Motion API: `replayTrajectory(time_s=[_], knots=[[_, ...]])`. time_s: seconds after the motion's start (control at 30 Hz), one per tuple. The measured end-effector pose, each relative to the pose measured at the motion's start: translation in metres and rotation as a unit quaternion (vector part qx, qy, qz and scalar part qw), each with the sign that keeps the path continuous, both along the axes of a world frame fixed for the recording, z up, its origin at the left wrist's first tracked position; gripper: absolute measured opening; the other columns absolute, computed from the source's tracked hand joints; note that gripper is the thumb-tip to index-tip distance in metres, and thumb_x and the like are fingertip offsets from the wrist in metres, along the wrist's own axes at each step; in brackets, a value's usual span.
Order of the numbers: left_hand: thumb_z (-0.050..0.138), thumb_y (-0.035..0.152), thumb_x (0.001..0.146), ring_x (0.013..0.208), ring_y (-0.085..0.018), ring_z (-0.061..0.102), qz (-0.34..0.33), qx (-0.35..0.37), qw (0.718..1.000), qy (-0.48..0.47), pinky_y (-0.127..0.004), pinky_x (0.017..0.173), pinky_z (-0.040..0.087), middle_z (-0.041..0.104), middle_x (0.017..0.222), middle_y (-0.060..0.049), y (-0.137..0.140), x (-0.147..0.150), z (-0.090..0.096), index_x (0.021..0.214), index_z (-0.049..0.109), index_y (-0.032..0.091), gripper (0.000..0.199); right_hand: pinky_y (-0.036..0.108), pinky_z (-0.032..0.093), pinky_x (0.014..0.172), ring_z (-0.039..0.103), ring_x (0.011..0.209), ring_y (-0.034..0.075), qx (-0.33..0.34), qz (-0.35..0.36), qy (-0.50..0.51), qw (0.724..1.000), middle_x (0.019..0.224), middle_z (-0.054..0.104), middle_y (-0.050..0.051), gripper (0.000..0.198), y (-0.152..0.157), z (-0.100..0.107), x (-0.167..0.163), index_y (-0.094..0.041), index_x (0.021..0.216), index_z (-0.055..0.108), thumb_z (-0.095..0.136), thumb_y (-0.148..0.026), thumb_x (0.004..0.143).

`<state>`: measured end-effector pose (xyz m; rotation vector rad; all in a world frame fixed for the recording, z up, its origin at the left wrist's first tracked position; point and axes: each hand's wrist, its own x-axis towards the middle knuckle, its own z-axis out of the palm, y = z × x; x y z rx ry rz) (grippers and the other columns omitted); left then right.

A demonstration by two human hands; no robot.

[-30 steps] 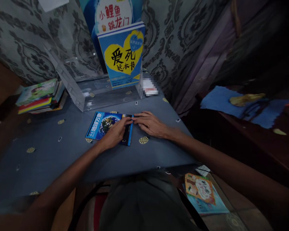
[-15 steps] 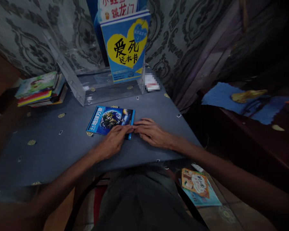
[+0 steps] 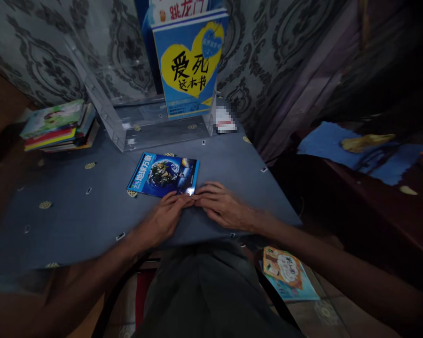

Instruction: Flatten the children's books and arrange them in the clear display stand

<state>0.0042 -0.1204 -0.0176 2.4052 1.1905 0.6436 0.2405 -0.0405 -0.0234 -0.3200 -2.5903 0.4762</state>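
Observation:
A thin blue book (image 3: 164, 174) with a picture of the Earth on its cover lies flat on the cloth-covered table. At its near edge my left hand (image 3: 169, 213) is closed, thumb and fingers drawn together, overlapping the edge slightly. From the right, my right hand (image 3: 227, 205) meets it by the book's near right corner, fingers bent and tips pressed close together. The fingertips of both hands touch or almost touch. Whether anything small is pinched between them is too dark and small to tell.
Behind the book, a clear acrylic stand (image 3: 116, 129) holds a blue-and-yellow book (image 3: 192, 65). Stacked books (image 3: 56, 126) lie at the table's left. Below the table's right edge are more books (image 3: 285, 272). A blue cloth (image 3: 324, 141) covers part of a dark surface at far right.
Both hands have drawn back a little towards me, uncovering more of the book's lower right cover. The book stays flat in nearly the same place. The view has shifted slightly.

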Motion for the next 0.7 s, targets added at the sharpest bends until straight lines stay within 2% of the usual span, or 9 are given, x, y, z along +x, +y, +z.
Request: replayTrajectory(time_s=[0.13, 0.23, 0.37, 0.43, 0.57, 0.63, 0.7], knots=[[0.037, 0.003, 0.092, 0.129, -0.019, 0.060, 0.012, -0.005, 1.000, -0.014, -0.046, 0.118, 0.039, 0.067, 0.133, -0.010, 0.000, 0.003, -0.003, 0.137, 0.051, 0.020, 0.050, 0.050, 0.046, 0.105, 0.062, 0.113, 0.024, -0.041, 0.001, -0.002, 0.999, 0.109, 0.075, 0.008, 0.030, 0.004, 0.002, 0.000, -0.021, 0.110, 0.070, 0.045, -0.015, 0.095], [0.039, 0.004, 0.091, 0.128, -0.020, 0.060, 0.018, -0.004, 1.000, -0.010, -0.047, 0.118, 0.040, 0.069, 0.130, -0.010, 0.000, 0.005, -0.002, 0.134, 0.054, 0.021, 0.049, 0.048, 0.050, 0.100, 0.064, 0.109, 0.024, -0.075, -0.014, 0.011, 0.997, 0.105, 0.074, 0.009, 0.030, 0.019, 0.002, -0.006, -0.021, 0.110, 0.071, 0.045, -0.017, 0.096], [0.040, 0.006, 0.093, 0.123, -0.020, 0.064, 0.035, 0.012, 0.999, -0.009, -0.046, 0.116, 0.042, 0.072, 0.125, -0.010, -0.004, 0.006, 0.001, 0.129, 0.058, 0.021, 0.043, 0.054, 0.046, 0.105, 0.056, 0.126, 0.030, -0.046, -0.127, 0.013, 0.991, 0.131, 0.066, 0.014, 0.029, 0.047, -0.006, -0.027, -0.019, 0.117, 0.069, 0.048, -0.024, 0.097], [0.041, 0.007, 0.093, 0.119, -0.020, 0.066, 0.040, 0.016, 0.999, -0.017, -0.046, 0.115, 0.042, 0.073, 0.122, -0.009, -0.008, 0.003, 0.003, 0.129, 0.058, 0.022, 0.043, 0.057, 0.046, 0.103, 0.054, 0.127, 0.033, -0.028, -0.176, -0.013, 0.984, 0.138, 0.061, 0.017, 0.032, 0.054, -0.011, -0.036, -0.018, 0.123, 0.066, 0.049, -0.027, 0.097], [0.043, 0.008, 0.093, 0.104, -0.020, 0.069, 0.057, 0.013, 0.997, -0.040, -0.049, 0.115, 0.040, 0.077, 0.106, -0.005, -0.019, -0.009, 0.008, 0.131, 0.055, 0.024, 0.043, 0.052, 0.053, 0.094, 0.059, 0.108, 0.030, 0.001, -0.179, -0.016, 0.984, 0.120, 0.066, 0.014, 0.031, 0.045, -0.013, -0.039, -0.021, 0.124, 0.065, 0.048, -0.025, 0.098], [0.044, 0.011, 0.094, 0.097, -0.020, 0.069, 0.088, 0.007, 0.994, -0.060, -0.048, 0.112, 0.042, 0.076, 0.097, -0.003, -0.022, -0.017, 0.009, 0.129, 0.055, 0.024, 0.039, 0.047, 0.055, 0.086, 0.059, 0.097, 0.028, 0.017, -0.174, -0.014, 0.985, 0.107, 0.067, 0.013, 0.029, 0.032, -0.011, -0.036, -0.021, 0.119, 0.067, 0.048, -0.023, 0.098], [0.045, 0.016, 0.096, 0.098, -0.021, 0.067, 0.146, 0.009, 0.986, -0.078, -0.046, 0.106, 0.046, 0.074, 0.097, -0.005, -0.021, -0.026, 0.007, 0.123, 0.059, 0.023, 0.031, 0.045, 0.055, 0.081, 0.058, 0.091, 0.027, 0.024, -0.170, -0.018, 0.985, 0.099, 0.066, 0.012, 0.027, 0.018, -0.009, -0.032, -0.020, 0.115, 0.068, 0.047, -0.021, 0.098]])
